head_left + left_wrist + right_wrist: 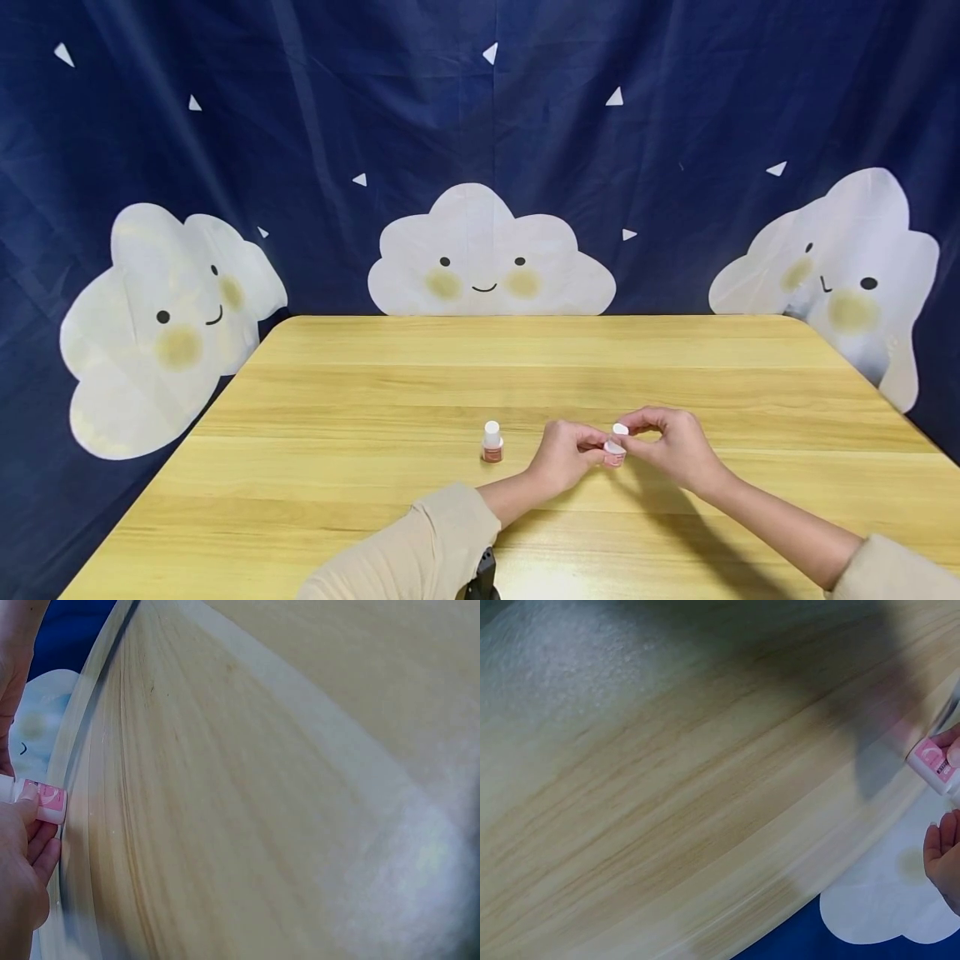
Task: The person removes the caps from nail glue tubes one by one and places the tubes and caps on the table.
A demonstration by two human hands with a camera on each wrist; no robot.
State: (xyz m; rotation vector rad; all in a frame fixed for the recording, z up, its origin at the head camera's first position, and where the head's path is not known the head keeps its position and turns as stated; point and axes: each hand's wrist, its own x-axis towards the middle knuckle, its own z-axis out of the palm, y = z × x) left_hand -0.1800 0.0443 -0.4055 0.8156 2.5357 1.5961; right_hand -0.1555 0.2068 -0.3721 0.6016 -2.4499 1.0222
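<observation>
Head view: L hand (567,454) pinches the pink bottle (614,459) w/ thumb & fingers; R hand (672,446) pinches the white cap (620,429) at the top of same bottle, thumb & index meeting on it. Can't tell if cap is seated or loose. Bottle is right of ctr, b/w the two hands, near the mid-depth of the desk (337,400); whether its base touches the wood, can't tell. 2nd bottle (492,447), white top w/ reddish lower part, stands upright on the desk just left of L hand, not touched by either. Beige sleeves (405,546) on both arms; R forearm mostly bare, dark shadow on the wood below it. Black item (486,577) by L sleeve at btm edge, mostly cut off. Behind desk: navy curtain (322,100) w/ 3 smiling clouds (491,250) & small white triangles.

L wrist view: L hand at far left, thumb on the pink/white label, other fingers curled under bottle. White top runs off the frame edge. Part of R hand above, its fingertips not shown. Rest is mostly wood grain, bright glare lower right.

R wrist view: bottle at right edge, tilted in frame, L fingers on its label. R hand below it, fingers curled; grip on cap cut off here. Broad blurry shadow up top.
</observation>
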